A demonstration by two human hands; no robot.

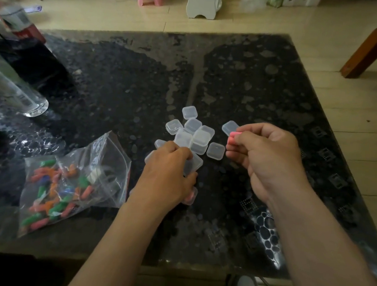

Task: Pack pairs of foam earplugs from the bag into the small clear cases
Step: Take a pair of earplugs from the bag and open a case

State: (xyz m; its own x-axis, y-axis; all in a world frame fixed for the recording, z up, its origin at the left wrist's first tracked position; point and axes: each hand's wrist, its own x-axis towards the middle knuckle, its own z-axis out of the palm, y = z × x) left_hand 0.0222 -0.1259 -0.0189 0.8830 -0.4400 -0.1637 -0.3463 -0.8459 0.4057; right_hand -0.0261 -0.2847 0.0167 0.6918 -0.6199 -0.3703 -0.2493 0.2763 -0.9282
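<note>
Right hand [267,155]: fingers curled, pinching a pink earplug [232,137] at the fingertips. A clear case [230,127] sticks out just behind it, apparently in the same grip. Can't tell if its lid is open.

Left hand [170,177]: fingers curled over a loose case [195,164] at the near edge of the case pile [196,134], gripping it.

Step, as I read it: seat the plug in a case. Suggest squeezing the foam narrow, feeding it in end-first, letting it expand, then snapping the lid square. Count two per case.

Materials:
- Plugs are soft, matte, bullet-shaped and compressible.
- Cases are small rounded squares of frosted-clear hard plastic. They look slippery, and the stacked ones are likely to slide.
- Filled case [191,196] by the left palm shows pink inside.
- Zip bag [108,160] to the left is crinkly film holding green, orange, red and blue plugs [49,192].
- Table [120,84] is dark and pebble-patterned under a glossy cover.
- Glass bottle [21,99] sits far left.
</note>
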